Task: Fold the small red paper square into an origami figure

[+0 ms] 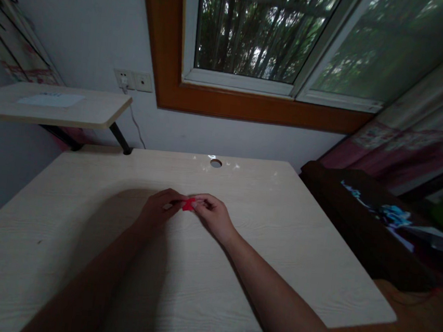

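A small red piece (188, 204), thin and angular like folded paper, lies between my two hands over the middle of the desk. My left hand (162, 205) pinches its left side with fingers and thumb. From the other side, my right hand (213, 213) grips its right edge between thumb and forefinger. The fingertips cover part of the red piece, so its full shape is hidden. Both hands are close to the pale wood-grain desk top (258, 274).
A round cable hole (216, 163) is near the desk's back edge. At the left stands a raised shelf (104, 115) with a paper sheet (51, 99) on it. Wall sockets (133, 80) and a window (257, 34) are behind. Beyond the desk's right side is a dark cabinet (340, 229) bearing assorted items.
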Motion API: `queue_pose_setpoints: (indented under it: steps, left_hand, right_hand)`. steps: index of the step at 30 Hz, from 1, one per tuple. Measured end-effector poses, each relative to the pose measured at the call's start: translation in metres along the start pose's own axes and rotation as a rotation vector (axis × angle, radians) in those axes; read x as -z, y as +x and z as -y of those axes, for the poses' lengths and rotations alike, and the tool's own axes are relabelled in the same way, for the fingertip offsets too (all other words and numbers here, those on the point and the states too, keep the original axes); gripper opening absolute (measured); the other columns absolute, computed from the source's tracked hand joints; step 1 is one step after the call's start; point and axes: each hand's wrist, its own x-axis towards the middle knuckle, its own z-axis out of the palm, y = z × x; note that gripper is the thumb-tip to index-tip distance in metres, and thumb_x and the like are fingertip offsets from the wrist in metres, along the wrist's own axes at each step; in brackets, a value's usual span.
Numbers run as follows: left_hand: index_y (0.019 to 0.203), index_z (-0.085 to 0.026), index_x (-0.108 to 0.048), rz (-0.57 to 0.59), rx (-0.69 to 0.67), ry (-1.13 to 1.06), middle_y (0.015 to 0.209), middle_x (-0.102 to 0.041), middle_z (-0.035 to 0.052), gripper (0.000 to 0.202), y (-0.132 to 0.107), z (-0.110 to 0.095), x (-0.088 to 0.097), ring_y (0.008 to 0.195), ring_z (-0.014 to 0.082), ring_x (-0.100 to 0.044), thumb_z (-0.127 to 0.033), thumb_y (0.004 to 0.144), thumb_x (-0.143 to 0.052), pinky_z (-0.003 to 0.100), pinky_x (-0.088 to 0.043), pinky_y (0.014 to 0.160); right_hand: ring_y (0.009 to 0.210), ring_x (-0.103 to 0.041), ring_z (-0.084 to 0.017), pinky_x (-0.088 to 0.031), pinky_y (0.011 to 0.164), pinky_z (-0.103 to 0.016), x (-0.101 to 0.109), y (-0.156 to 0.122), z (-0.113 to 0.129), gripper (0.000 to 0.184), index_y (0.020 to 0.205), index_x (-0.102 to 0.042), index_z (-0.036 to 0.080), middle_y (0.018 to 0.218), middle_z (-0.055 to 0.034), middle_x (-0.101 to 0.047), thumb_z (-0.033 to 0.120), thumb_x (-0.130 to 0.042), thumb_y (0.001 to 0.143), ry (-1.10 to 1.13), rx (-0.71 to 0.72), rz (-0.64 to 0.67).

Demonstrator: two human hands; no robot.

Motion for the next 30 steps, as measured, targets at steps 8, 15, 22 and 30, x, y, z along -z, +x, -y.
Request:
queue_pose_setpoints:
  steps: [8,15,22,30]
  left_hand:
    - [0.102,-0.021,-0.072,0.028,0.059,-0.059,0.093,-0.071,0.0047,0.017,-0.001,0.004,-0.001,0.083,0.0142,-0.067,-0.028,0.090,-0.062,0.022,-0.052,0.075]
    - [0.099,-0.021,-0.072,0.007,0.153,-0.111,0.092,-0.074,0.0042,0.019,-0.001,0.006,-0.003,0.082,0.0161,-0.069,-0.034,0.088,-0.065,0.025,-0.054,0.077]
    - [0.098,-0.020,-0.072,-0.004,0.242,-0.162,0.092,-0.075,0.0044,0.022,-0.001,0.011,-0.004,0.083,0.0176,-0.070,-0.037,0.085,-0.068,0.027,-0.054,0.078]
    - [0.095,-0.019,-0.072,0.010,0.252,-0.311,0.084,-0.072,0.0037,0.020,0.002,0.008,-0.003,0.077,0.0160,-0.067,-0.034,0.085,-0.066,0.026,-0.053,0.074]
  right_hand:
    - [0.074,-0.065,-0.015,-0.052,0.073,-0.028,-0.001,-0.001,0.004,0.022,0.093,-0.073,0.020,0.083,-0.0035,-0.072,0.035,-0.075,0.077,0.112,-0.036,0.014]
    - [0.074,-0.064,-0.013,-0.051,0.073,-0.026,-0.001,0.000,0.003,0.022,0.096,-0.072,0.021,0.083,-0.0021,-0.071,0.031,-0.075,0.077,0.121,-0.021,0.021]
    - [0.073,-0.062,-0.012,-0.052,0.072,-0.026,-0.002,0.000,0.001,0.023,0.098,-0.070,0.022,0.082,-0.0007,-0.068,0.028,-0.075,0.077,0.186,-0.004,0.039]
    - [0.075,-0.064,-0.015,-0.054,0.074,-0.030,-0.001,-0.001,0.005,0.025,0.099,-0.071,0.021,0.084,-0.0017,-0.069,0.031,-0.077,0.076,0.222,-0.024,0.047]
